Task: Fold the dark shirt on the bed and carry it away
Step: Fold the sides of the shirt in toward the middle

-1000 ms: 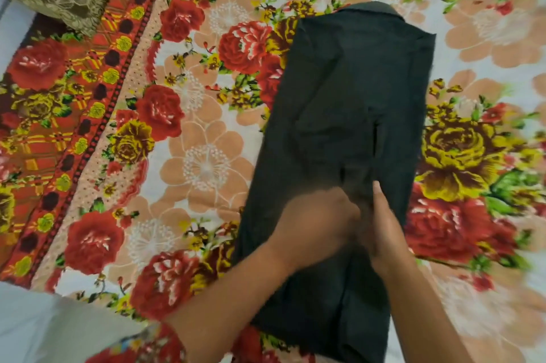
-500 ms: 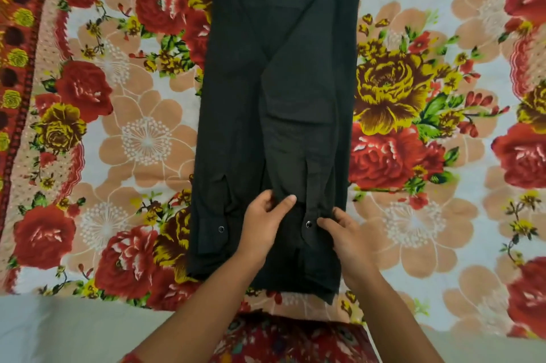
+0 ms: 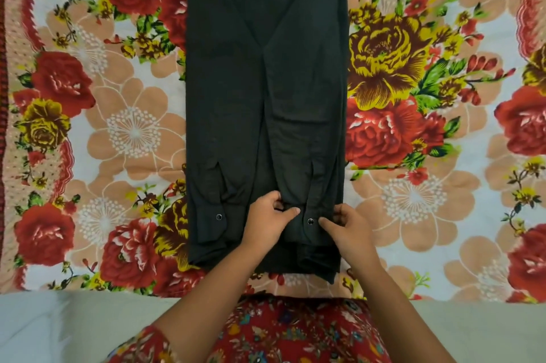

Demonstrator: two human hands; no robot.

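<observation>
The dark shirt (image 3: 266,96) lies on the bed as a long narrow strip, both sleeves folded in and running down its length. Two snap-buttoned cuffs rest near its bottom end. My left hand (image 3: 267,222) pinches the inner edge of the right-hand cuff. My right hand (image 3: 345,229) grips the outer edge of that same cuff, fingers on either side of the snap. The shirt's top end runs out of the frame.
A floral bedsheet (image 3: 118,132) in red, yellow and peach covers the bed on both sides of the shirt. The bed's near edge (image 3: 88,291) crosses the lower frame, with pale floor below. My red patterned clothing (image 3: 295,336) fills the bottom centre.
The view has swung so the shirt now lies straight and centred. Both hands moved from the shirt's middle down to the right-hand cuff and closed on it.
</observation>
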